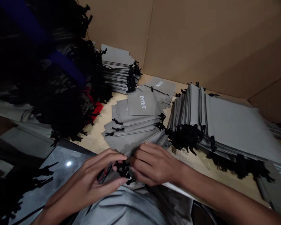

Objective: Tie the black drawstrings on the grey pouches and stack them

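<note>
Drawstring cords [124, 170] pinched between our left hand [84, 184] and right hand [154, 164], fingers [140, 162] together on black knots; grey pouch [128, 143] lies at wooden table edge [96, 139], pouch stacks [192, 112] beside, INTEX-printed pouch [142, 103] on nearest pile

On the worktop [91, 139], a stack of drawstring pouches [117, 67] lies at eleven o'clock, a larger stack [227, 125] at three, loose pouches [135, 115] between them, a cardboard wall [201, 40] behind.

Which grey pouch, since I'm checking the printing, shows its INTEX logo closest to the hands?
The topmost pouch of the middle pile; the other visible logo, on the pouch behind it, lies farther back.
</note>
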Demonstrator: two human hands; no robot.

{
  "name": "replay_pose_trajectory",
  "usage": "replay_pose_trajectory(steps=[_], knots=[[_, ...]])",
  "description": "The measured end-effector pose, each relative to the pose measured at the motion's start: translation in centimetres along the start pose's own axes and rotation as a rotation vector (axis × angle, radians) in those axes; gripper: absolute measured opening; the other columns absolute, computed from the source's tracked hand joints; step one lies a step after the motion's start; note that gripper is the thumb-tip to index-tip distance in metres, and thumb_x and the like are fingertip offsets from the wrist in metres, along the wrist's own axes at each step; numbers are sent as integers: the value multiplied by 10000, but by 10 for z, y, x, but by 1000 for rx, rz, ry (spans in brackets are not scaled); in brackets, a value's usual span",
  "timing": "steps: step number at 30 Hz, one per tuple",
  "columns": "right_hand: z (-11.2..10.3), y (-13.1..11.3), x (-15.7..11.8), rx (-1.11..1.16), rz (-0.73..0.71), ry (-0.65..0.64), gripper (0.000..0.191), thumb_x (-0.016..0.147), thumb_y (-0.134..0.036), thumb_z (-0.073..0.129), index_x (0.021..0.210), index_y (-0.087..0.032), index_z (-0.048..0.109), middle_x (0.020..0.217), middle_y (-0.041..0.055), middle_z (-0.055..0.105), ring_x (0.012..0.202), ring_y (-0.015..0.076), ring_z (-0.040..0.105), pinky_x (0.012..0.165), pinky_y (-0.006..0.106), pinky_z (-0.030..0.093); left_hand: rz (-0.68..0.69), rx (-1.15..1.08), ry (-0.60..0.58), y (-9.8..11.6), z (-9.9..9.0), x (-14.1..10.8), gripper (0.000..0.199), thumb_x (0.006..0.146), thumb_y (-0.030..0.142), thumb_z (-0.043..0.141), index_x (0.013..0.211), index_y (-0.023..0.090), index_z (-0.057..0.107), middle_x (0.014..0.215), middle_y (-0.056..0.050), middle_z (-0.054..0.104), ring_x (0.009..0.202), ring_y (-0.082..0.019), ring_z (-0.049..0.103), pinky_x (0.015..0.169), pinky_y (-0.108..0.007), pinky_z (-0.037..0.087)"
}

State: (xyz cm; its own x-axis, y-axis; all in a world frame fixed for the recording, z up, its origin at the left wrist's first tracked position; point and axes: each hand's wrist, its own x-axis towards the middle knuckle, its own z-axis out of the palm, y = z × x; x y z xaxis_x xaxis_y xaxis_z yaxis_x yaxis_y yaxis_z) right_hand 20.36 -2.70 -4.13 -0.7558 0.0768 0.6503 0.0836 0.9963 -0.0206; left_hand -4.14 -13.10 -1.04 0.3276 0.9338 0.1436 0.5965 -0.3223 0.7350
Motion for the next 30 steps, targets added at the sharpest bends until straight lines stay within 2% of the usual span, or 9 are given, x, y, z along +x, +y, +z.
replay_pose_trajectory(steps=[4, 8, 10, 13, 17, 23, 30], knots=[[-8, -8, 2, -48, 66, -21, 219, 1104, -242, 562, 982, -150, 719, 810, 28, 663, 770, 202, 503, 695, 374, 367, -75, -99, 82, 5, -2, -8, 353, 1016, 243, 698, 1327, 401, 749, 1030, 55, 785, 821, -105, 730, 785, -148, 575], [-17, -21, -1, -81, 145, -33, 163, 1093, -213, 580, 1066, -136, 721, 888, 48, 721, 802, 216, 515, 702, 387, 366, -167, -144, 143, 10, 2, -11, 283, 994, 321, 727, 1251, 406, 810, 1115, 46, 845, 899, -136, 808, 841, -155, 620], [-19, -31, -5, -85, 202, -20, 151, 1083, -174, 578, 1124, -132, 717, 937, 57, 743, 833, 226, 530, 721, 394, 376, -203, -179, 120, 10, 5, -13, 265, 1029, 350, 688, 1254, 402, 819, 1154, 35, 860, 925, -158, 840, 856, -170, 647], [-18, -49, -11, -77, 329, 4, 175, 1068, -132, 581, 1184, -135, 712, 1038, 73, 758, 906, 237, 558, 780, 400, 406, -261, -281, 63, 7, 12, -13, 258, 1075, 377, 619, 1221, 379, 833, 1086, 24, 878, 884, -173, 861, 812, -176, 674], [-14, -73, -19, -66, 491, 83, 230, 1010, -77, 654, 1221, -137, 726, 1141, 103, 740, 1002, 253, 574, 863, 397, 451, -340, -377, 40, 10, 20, -11, 175, 1000, 381, 729, 1092, 338, 872, 1015, 6, 885, 897, -188, 864, 786, -161, 673], [-10, -89, -26, -54, 615, 165, 227, 1008, -88, 687, 1218, -156, 740, 1032, 90, 702, 922, 233, 555, 781, 367, 470, -459, -470, 110, 29, 30, -4, 110, 872, 342, 822, 955, 334, 893, 965, 21, 882, 906, -181, 852, 820, -159, 660], [-8, -89, -32, -3, 657, 178, 213, 1020, -126, 723, 1230, -166, 727, 954, 67, 714, 873, 229, 553, 757, 380, 454, -459, -473, 145, 37, 41, -3, 84, 833, 343, 842, 903, 335, 886, 906, 36, 880, 857, -173, 837, 822, -171, 659]])
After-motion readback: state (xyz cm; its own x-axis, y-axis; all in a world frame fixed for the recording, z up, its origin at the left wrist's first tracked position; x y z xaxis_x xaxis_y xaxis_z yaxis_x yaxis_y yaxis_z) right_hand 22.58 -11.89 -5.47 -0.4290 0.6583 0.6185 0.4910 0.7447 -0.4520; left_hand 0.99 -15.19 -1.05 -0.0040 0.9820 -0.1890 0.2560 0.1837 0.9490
